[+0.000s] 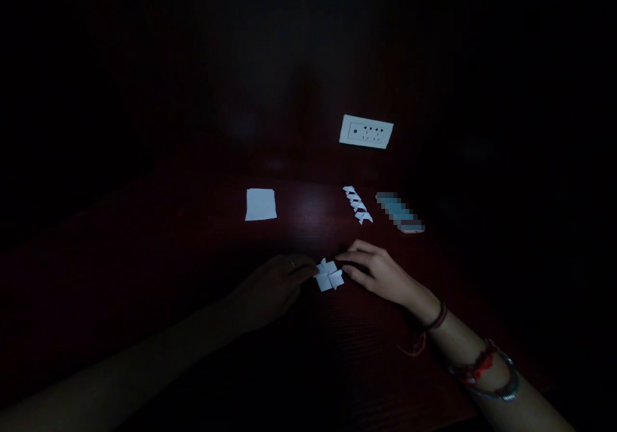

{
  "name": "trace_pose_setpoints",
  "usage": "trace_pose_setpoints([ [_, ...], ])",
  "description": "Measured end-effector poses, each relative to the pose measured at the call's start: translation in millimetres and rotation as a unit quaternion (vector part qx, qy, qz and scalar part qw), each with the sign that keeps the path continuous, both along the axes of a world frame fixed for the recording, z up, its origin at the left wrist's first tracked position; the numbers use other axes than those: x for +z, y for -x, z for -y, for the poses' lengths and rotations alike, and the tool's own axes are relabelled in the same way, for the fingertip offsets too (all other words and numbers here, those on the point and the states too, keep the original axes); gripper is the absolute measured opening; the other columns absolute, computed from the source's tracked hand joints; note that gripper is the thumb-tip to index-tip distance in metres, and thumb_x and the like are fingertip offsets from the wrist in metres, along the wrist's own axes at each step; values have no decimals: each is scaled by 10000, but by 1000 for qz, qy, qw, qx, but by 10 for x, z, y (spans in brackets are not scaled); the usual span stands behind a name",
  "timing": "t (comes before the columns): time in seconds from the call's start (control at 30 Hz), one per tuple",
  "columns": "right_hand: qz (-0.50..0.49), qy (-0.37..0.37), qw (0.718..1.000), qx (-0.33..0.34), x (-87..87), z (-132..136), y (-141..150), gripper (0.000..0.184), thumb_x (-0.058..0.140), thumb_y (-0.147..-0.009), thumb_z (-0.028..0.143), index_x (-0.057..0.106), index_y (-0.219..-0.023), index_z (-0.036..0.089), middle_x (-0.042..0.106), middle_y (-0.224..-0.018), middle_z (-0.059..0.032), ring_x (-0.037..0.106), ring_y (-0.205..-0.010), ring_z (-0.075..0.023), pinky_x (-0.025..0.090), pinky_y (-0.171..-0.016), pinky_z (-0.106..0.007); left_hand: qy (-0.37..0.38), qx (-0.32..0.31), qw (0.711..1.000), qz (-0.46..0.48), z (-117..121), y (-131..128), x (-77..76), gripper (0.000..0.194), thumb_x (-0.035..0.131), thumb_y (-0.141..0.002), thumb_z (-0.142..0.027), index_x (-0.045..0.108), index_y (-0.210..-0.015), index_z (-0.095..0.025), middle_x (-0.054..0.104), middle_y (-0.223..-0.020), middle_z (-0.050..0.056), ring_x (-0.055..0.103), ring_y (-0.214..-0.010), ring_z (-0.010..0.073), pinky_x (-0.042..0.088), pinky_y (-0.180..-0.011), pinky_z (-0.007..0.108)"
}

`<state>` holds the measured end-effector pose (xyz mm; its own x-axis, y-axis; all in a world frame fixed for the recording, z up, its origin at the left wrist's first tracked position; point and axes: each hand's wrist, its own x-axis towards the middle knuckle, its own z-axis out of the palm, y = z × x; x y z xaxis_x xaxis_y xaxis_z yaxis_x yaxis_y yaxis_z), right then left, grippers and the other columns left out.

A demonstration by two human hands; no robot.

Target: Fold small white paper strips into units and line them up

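Note:
A small white folded paper (329,276) with pinwheel-like flaps lies on the dark red table between my hands. My left hand (277,287), in deep shadow, has its fingertips closed at the paper's left edge. At the right edge, my right hand (380,271) rests with thumb and index finger apart; the thumb tip is next to a flap, and I cannot tell if it touches. Beyond my right hand is a row of several small folded white paper pieces (357,204). A stack of square white paper (261,204) lies farther back on the left.
A phone (401,213) with a blurred-out screen lies right of the folded row. A white socket panel (366,132) is on the dark wall behind the table (308,216). Light falls mainly on the middle; the surroundings are very dark.

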<state>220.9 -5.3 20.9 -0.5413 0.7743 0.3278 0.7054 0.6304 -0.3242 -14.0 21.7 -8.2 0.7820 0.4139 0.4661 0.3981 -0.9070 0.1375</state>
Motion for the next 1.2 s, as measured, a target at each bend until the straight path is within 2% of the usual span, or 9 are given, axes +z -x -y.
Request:
trace_pose_setpoints([
  [0.17,-21,12,999,26,0,-11,28,284,449,-818,213,528,-1090,196,517,-937,-45,510,-851,-132,438,-788,-275,13,-21,1000,-16,-14,7,-39,401,383,-792,-68,419,-1165,-209,478,-1153,48,456,-1020,184,387,-855,359],
  [0.33,-34,20,999,32,-3,-17,27,318,491,-796,216,506,-1113,206,507,-973,-45,502,-895,-138,432,-815,-289,-4,-4,1000,5,-5,9,-27,390,378,-808,-90,413,-1179,-203,462,-1175,54,441,-1045,181,374,-871,360],
  [0.47,-34,23,998,38,3,-23,14,344,516,-780,216,496,-1124,209,493,-1002,-48,489,-935,-146,422,-840,-298,-18,33,999,-1,-4,0,-34,400,387,-839,-147,349,-1236,-181,376,-1268,69,356,-1137,194,321,-920,371],
  [0.6,-29,26,999,35,21,-23,-1,370,538,-766,220,487,-1132,212,483,-1024,-47,480,-954,-146,414,-856,-300,-16,14,999,-48,-36,2,-69,404,414,-855,-260,327,-1246,-213,374,-1285,41,277,-1197,213,283,-940,411],
  [0.77,-11,36,998,49,45,-4,4,399,559,-751,229,480,-1142,221,484,-1048,-43,481,-964,-146,411,-865,-299,-30,25,998,-46,-14,0,-22,296,454,-843,-305,454,-1125,-214,501,-1146,38,425,-1067,206,327,-891,388],
  [0.9,4,40,997,69,72,20,28,377,546,-762,227,489,-1135,221,501,-1038,-41,499,-942,-139,418,-851,-281,-30,52,998,-16,18,-22,10,339,513,-804,-349,463,-1092,-176,518,-1088,69,481,-975,212,372,-834,372],
  [1.03,16,29,997,63,82,34,36,338,512,-786,203,502,-1122,234,522,-1011,-35,518,-905,-138,430,-823,-278,-32,13,999,-2,-19,-33,-43,396,512,-808,-337,407,-1159,-185,444,-1197,84,405,-1092,222,347,-876,375],
  [1.2,19,27,998,62,82,36,34,343,516,-782,204,500,-1124,227,533,-1010,-40,522,-905,-147,438,-814,-288,-19,-2,999,-30,-36,-45,-48,339,495,-821,-319,438,-1135,-202,537,-1083,61,503,-956,201,388,-814,362],
])
